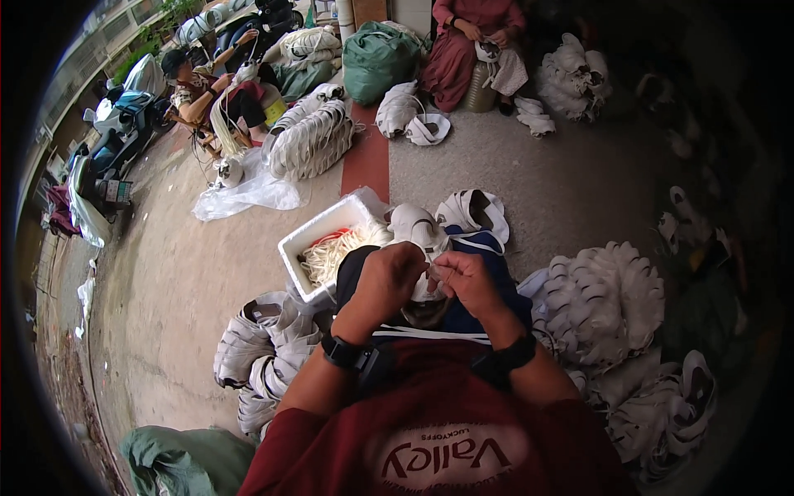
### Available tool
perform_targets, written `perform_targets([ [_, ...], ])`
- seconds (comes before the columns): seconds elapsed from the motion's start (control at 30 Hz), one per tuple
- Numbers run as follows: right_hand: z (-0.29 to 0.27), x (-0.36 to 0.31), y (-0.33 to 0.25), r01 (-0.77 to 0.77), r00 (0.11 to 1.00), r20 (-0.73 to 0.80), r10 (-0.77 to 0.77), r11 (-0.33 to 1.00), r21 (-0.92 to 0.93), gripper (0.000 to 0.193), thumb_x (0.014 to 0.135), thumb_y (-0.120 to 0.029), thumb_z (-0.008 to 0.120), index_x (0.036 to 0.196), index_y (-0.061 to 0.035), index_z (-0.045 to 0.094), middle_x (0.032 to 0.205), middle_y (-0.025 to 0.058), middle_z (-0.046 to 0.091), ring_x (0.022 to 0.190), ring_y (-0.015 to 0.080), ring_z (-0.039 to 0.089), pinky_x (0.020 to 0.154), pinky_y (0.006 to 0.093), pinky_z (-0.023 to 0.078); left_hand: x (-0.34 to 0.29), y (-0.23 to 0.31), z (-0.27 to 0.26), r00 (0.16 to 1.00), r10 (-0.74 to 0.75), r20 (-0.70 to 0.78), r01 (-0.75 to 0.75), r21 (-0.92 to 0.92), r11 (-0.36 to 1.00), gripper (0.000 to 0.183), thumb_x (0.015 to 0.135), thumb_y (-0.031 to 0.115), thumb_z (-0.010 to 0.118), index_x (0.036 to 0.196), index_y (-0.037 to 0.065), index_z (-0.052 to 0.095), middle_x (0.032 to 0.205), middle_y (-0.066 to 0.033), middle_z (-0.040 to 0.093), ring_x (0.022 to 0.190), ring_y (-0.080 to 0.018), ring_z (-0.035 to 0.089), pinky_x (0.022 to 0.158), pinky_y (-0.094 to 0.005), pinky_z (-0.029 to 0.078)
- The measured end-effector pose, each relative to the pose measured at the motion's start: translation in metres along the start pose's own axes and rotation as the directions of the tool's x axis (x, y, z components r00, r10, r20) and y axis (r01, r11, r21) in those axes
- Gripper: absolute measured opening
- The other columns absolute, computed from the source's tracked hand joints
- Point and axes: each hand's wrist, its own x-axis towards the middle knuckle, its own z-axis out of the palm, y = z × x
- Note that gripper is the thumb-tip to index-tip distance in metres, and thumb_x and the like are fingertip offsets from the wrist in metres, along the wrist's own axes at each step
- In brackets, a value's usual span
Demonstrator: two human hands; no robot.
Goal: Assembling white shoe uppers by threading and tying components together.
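A white shoe upper (pixel 414 226) rests on my lap, its dark opening toward me. Over it, my left hand (pixel 392 277) and my right hand (pixel 465 279) meet with fingertips pinched close together. Between them is a thin white shoelace, mostly covered by the fingers. White laces (pixel 434 334) also lie across my lap, below the upper. Just beyond my knees sits another white shoe upper (pixel 473 212).
A white foam box (pixel 291 248) of loose laces stands left of my knees. Piles of white shoe uppers lie at my left (pixel 269 343) and right (pixel 604 302). Two people sit working farther off, near a green sack (pixel 380 62). Parked scooters (pixel 116 132) line the far left.
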Motion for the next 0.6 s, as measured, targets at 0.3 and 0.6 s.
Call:
perform_targets([
  [0.3, -0.005, 0.001, 0.011, 0.024, 0.997, 0.08, -0.007, 0.979, -0.205, 0.013, 0.084, -0.007, 0.053, 0.075, -0.0007, 0.059, 0.058, 0.0009, 0.056, 0.054, 0.0051, 0.05, 0.05, 0.0216, 0.038, -0.01, -0.035, 0.02, 0.914, -0.356, 0.192, 0.392, -0.636, 0.665, 0.01, 0.081, 0.007, 0.066, 0.082, 0.001, 0.058, 0.074, -0.0027, 0.061, 0.064, -0.0084, 0.056, 0.058, -0.0217, 0.047],
  [0.6, -0.009, -0.002, 0.009, 0.074, 0.989, 0.142, -0.032, 0.951, -0.299, 0.012, 0.082, -0.006, 0.054, 0.071, -0.0003, 0.056, 0.055, 0.0004, 0.053, 0.052, 0.0053, 0.049, 0.048, 0.0227, 0.037, -0.01, -0.041, 0.026, 0.904, -0.341, 0.257, 0.413, -0.727, 0.548, 0.012, 0.077, 0.001, 0.068, 0.085, 0.0, 0.059, 0.073, -0.0035, 0.062, 0.063, -0.0092, 0.057, 0.059, -0.0223, 0.047],
])
